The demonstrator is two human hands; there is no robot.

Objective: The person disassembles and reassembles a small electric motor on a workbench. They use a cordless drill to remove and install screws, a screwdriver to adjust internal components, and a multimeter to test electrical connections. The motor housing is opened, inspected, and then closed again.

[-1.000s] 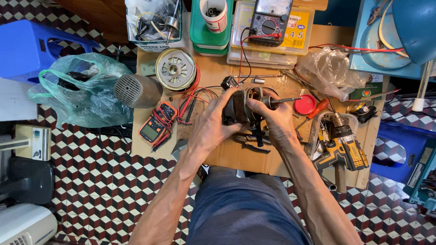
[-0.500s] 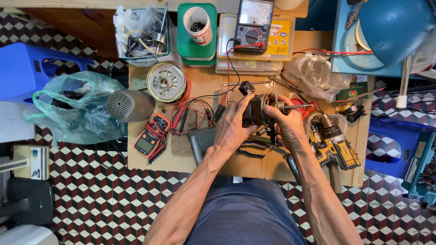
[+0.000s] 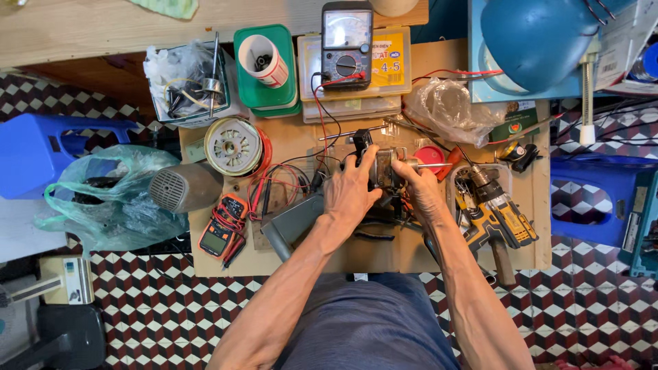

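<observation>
My left hand (image 3: 351, 193) and my right hand (image 3: 419, 188) both grip a small electric motor (image 3: 382, 168) with a bare metal shaft, held over a low wooden work board (image 3: 288, 257). The fingers of both hands wrap its dark body, so most of it is hidden. Red and black wires (image 3: 277, 181) trail from it to the left. A grey plastic housing (image 3: 291, 223) lies under my left wrist.
Around the motor lie a round metal motor part (image 3: 234, 145), an orange handheld meter (image 3: 219, 236), a black dial meter (image 3: 347, 44) on plastic boxes, a yellow cordless drill (image 3: 495, 209), a red cap (image 3: 432, 155), a green box with a cup (image 3: 264, 65), and a blue stool (image 3: 48, 147).
The view has shifted so the board sits lower in the frame. Both hands have turned the motor and kept hold of it; its shaft now points right.
</observation>
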